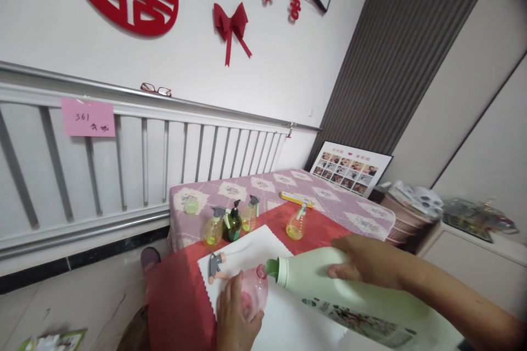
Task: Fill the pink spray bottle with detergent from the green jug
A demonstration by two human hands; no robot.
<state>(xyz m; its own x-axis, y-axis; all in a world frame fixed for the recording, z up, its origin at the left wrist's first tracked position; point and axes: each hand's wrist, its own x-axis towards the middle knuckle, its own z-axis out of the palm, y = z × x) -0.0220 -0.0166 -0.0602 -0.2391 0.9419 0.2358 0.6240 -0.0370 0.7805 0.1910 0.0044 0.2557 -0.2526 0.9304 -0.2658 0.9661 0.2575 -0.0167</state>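
My left hand [236,312] is wrapped around a clear pink bottle [256,290] with no top on its neck. My right hand [358,263] grips a large pale green detergent jug [370,307] from above. The jug lies tipped to the left, its green spout close beside the pink bottle's mouth; whether they touch and whether liquid flows, I cannot tell. Under both is a white scalloped mat [263,241]. On its left part lies a grey and peach piece [216,267], perhaps a spray head.
Behind the mat stand two yellowish spray bottles [213,230] and a dark green pump bottle [234,225]. Another spray bottle [296,224] stands farther right, near a yellow box [296,199]. A pale green cap [191,207] lies back left. A railed radiator [164,159] runs along the wall.
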